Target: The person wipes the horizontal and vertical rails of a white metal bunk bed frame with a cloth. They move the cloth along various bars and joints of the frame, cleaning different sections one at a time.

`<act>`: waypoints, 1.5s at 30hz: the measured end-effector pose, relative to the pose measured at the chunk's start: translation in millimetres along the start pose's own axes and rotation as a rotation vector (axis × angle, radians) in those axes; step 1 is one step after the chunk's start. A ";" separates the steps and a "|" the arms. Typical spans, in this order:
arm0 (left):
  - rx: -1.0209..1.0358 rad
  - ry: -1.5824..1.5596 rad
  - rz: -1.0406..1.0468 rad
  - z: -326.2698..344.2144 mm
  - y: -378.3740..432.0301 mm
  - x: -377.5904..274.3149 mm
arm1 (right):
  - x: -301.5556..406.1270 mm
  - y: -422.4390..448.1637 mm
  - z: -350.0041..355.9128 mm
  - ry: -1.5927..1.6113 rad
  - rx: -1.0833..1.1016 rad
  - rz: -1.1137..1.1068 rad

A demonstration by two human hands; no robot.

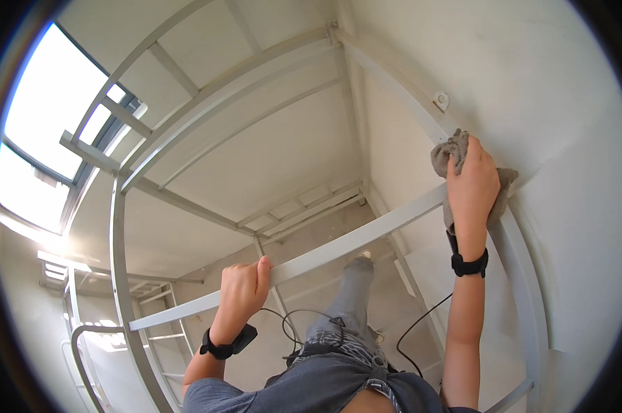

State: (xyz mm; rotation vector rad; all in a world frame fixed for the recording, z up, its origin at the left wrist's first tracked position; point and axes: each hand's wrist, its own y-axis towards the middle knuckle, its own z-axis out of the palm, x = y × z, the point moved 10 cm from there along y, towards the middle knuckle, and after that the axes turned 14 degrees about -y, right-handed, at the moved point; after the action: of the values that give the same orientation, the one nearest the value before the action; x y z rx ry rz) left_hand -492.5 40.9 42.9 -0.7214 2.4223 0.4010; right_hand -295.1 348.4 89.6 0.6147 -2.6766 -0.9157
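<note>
A metal bunk bed frame, painted light grey, surrounds me. My left hand (pixel 244 286) is wrapped around its long crossbar (pixel 352 236), left of the middle of the view. At the crossbar's right end, my right hand (pixel 472 178) grips a grey-brown cloth (pixel 503 193) against the corner where the bar meets the side rail by the wall. Part of the cloth bunches up beyond my fingers, and part hangs behind my wrist. Both wrists wear black straps.
A pale wall runs along the right, with a small metal tab (pixel 441 101) on the rail beside it. Upper bunk rails (pixel 223 80) arch overhead at the left. Another bunk with a ladder (pixel 166 336) stands lower left, near a bright window (pixel 47 103). Black cables (pixel 409 330) hang near my waist.
</note>
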 end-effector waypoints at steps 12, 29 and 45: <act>-0.013 -0.016 0.065 3.2 5.3 -12.6 | 16.8 -14.8 -10.2 0.072 -0.156 -0.083; -0.282 -0.068 0.020 -14.0 -5.5 1.6 | 266.6 -133.8 -54.1 0.342 0.186 -0.558; -0.296 -0.632 0.506 28.8 6.3 -94.9 | 101.2 -55.6 -36.0 0.716 -0.034 -0.162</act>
State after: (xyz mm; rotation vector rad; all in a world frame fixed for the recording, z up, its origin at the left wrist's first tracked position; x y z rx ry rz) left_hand -418.1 96.6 78.1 -0.0447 1.9179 1.0318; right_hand -354.2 242.8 92.0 0.9472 -1.9886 -0.6130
